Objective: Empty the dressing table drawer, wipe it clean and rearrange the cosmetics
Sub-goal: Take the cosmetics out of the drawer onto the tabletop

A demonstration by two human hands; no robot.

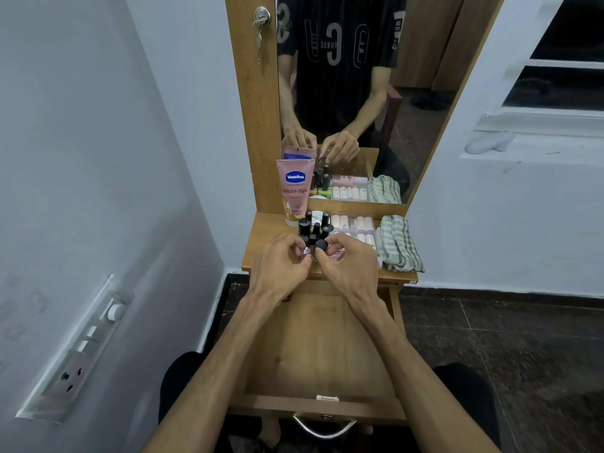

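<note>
The wooden drawer [322,341] is pulled out toward me and its bottom is bare. Above its back edge, both hands meet over the dressing table top [261,237]. My left hand [281,259] pinches a small pink-tipped cosmetic bottle [305,253]. My right hand [349,259] grips a small bottle with a black cap [321,245]. Just behind them stands a cluster of black-capped nail polish bottles [312,227]. A pink Vaseline tube [294,191] stands upright at the back left. A clear box of small pale bottles [354,225] lies to the right.
A green-and-white striped cloth [397,243] lies bunched at the table's right end. The mirror [346,93] rises behind the cosmetics. A white wall with a switch panel [78,348] is close on the left. The drawer's metal handle [323,428] hangs near my knees.
</note>
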